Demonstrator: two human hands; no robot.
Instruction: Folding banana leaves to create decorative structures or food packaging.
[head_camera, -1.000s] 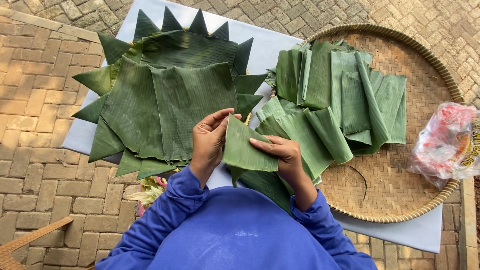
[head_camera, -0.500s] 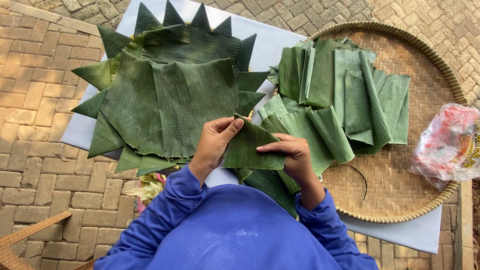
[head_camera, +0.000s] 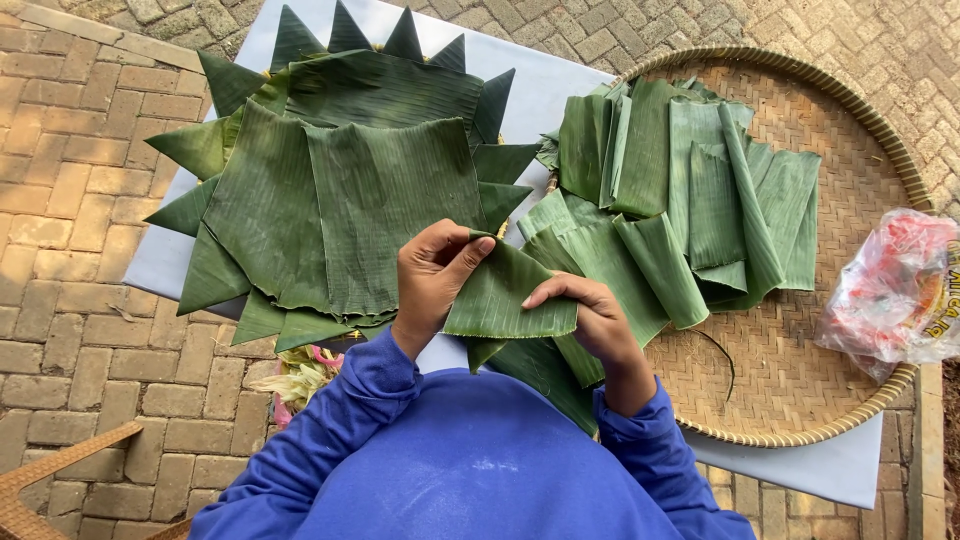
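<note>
Both hands work one folded banana-leaf piece (head_camera: 510, 300), held just above the lap. Left hand (head_camera: 432, 285): grip clenched on the leaf's left edge, thumb over the top of the fold. Right hand (head_camera: 590, 318): fingers pressed flat on the lower right corner, pinning the crease.

Left of the grip, a round arrangement of leaf sheets with pointed tips (head_camera: 330, 190) lies on a white sheet (head_camera: 540, 90). Right of it, a woven tray (head_camera: 820, 330) carries a stack of cut leaf strips (head_camera: 690, 190); a plastic bag (head_camera: 890, 290) rests on its far rim.

Risks, as judged: the leaf likely splits along its ribs if the crease is pressed too hard. If either grip loosens, the fold may spring open. A sleeve could catch the near tips of the arrangement.
</note>
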